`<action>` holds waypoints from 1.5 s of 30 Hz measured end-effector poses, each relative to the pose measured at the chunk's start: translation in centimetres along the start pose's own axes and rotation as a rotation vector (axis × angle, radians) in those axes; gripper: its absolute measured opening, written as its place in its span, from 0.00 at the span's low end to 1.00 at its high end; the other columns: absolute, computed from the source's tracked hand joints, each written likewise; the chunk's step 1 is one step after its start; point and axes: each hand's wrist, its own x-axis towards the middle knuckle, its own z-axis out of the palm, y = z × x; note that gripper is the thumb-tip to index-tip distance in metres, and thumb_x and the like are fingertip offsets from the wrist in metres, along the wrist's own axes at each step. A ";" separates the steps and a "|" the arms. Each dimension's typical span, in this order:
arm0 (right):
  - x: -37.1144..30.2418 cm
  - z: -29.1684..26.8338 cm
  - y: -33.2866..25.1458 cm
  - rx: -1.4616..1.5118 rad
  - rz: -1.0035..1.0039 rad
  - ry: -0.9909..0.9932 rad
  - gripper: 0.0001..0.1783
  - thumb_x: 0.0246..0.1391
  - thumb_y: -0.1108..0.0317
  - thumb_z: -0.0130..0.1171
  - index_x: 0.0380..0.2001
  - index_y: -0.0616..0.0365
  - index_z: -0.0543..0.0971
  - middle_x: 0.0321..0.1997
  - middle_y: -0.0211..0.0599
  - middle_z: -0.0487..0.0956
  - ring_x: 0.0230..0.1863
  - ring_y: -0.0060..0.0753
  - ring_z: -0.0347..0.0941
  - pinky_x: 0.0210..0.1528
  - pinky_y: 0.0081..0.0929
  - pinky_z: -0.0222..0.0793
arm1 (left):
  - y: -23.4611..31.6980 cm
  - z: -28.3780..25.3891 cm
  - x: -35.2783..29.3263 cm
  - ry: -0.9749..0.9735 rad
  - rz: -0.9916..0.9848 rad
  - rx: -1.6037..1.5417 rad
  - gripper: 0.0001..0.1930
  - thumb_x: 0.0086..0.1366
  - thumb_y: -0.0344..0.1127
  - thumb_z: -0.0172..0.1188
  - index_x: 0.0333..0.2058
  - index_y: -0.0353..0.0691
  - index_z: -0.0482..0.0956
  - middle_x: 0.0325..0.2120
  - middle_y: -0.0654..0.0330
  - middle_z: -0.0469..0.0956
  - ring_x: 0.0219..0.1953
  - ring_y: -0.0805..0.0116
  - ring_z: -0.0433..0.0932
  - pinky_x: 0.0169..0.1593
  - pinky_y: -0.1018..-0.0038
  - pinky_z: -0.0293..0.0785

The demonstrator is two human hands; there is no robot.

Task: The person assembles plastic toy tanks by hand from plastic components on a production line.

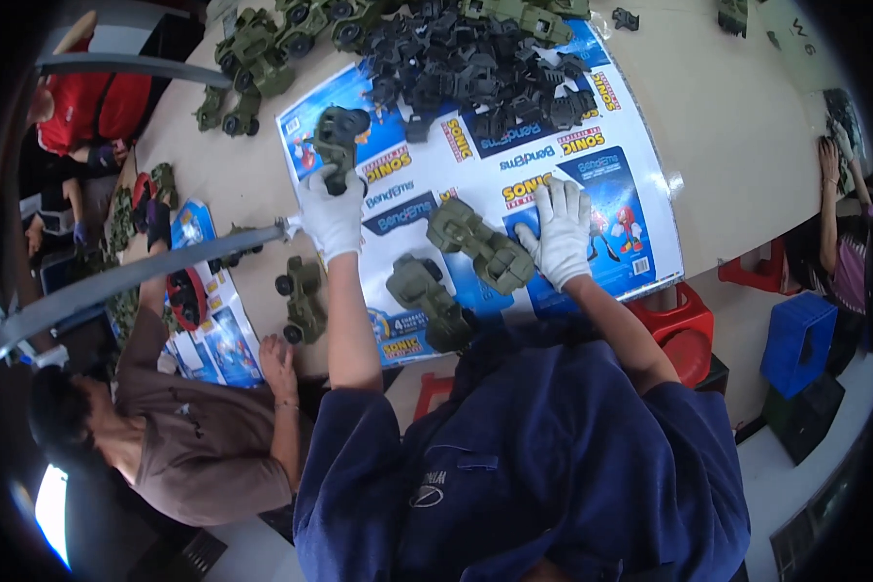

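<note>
My left hand (332, 215), in a white glove, is closed on the near end of an olive-green toy military vehicle (338, 134) with dark wheels. In a matching glove, my right hand (561, 235) rests with fingers stretched on the printed sheet (427, 160), holding nothing. Just left of its thumb lies a second green toy vehicle (482, 247); whether they touch I cannot tell. Nearer to me, another green toy vehicle (427, 299) sits at the sheet's front edge. One more upright toy vehicle (302, 301) stands off the sheet, left of my forearm.
A heap of black plastic parts (475, 73) covers the sheet's far side, with several green vehicles (262, 53) beyond at left. A grey metal bar (136, 276) crosses the left side. Co-workers sit left and far right. Red stools (684, 325) and a blue crate (797, 341) stand right.
</note>
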 end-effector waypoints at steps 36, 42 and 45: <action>13.8 -2.1 6.5 0.363 0.125 0.065 0.36 0.50 0.57 0.67 0.61 0.60 0.70 0.55 0.48 0.78 0.57 0.47 0.74 0.59 0.33 0.68 | -3.4 2.1 -18.2 -0.422 -0.668 -0.759 0.34 0.56 0.46 0.72 0.57 0.38 0.69 0.49 0.53 0.79 0.48 0.64 0.79 0.50 0.69 0.76; 14.5 -0.9 9.3 0.253 0.031 0.023 0.26 0.49 0.54 0.67 0.49 0.57 0.81 0.46 0.49 0.81 0.49 0.49 0.77 0.54 0.38 0.70 | -3.0 -0.2 -19.7 -0.279 -0.659 -0.655 0.34 0.55 0.37 0.74 0.58 0.38 0.69 0.44 0.55 0.80 0.42 0.67 0.81 0.45 0.71 0.79; 10.4 -0.9 11.3 0.656 0.177 -0.051 0.25 0.52 0.51 0.66 0.47 0.60 0.82 0.47 0.50 0.82 0.47 0.47 0.78 0.52 0.34 0.71 | -0.8 -3.1 -20.8 -0.292 -0.533 -0.658 0.37 0.54 0.35 0.74 0.61 0.43 0.66 0.46 0.55 0.79 0.43 0.67 0.80 0.46 0.70 0.78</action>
